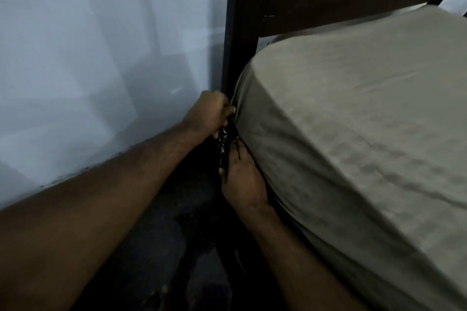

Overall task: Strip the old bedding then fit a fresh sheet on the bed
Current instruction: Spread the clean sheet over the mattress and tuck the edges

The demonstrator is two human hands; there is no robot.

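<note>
A beige-olive sheet (pixel 353 113) covers the mattress on the right, pulled smooth over its rounded corner. At that corner, beside the dark wooden bedpost (pixel 242 33), my left hand (pixel 209 113) grips a bunched dark cloth with white specks (pixel 223 144) and touches the sheet's edge with its fingertips. My right hand (pixel 242 179) lies lower against the mattress side, with its fingers tucked in at the sheet's lower edge and its thumb against the dark cloth. What lies under the mattress is hidden in shadow.
A pale bluish wall (pixel 101 58) stands close on the left, leaving a narrow dark strip of floor (pixel 177 247) between it and the bed. A dark wooden rail (pixel 353 5) runs across the head of the bed.
</note>
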